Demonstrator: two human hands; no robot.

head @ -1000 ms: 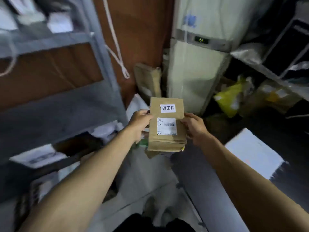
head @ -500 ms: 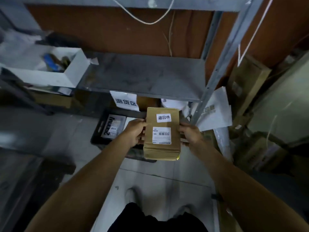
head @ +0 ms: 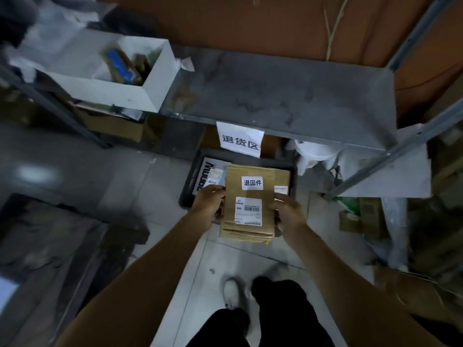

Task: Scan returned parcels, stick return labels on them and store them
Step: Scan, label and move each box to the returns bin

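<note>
Two hands, left hand (head: 209,205) and right hand (head: 288,212), each grip curled round a labelled parcel (head: 246,204) above a black crate (head: 191,186) beneath the shelf's (head: 288,96) front edge.

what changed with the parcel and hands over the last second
The view swung from a pale cabinet to the grey metal shelf with the paper sign. The brown parcel was carried along and now hangs over the black crate under that shelf. Unchanged: the left hand and right hand grip its two sides, and both labels face up.
</note>
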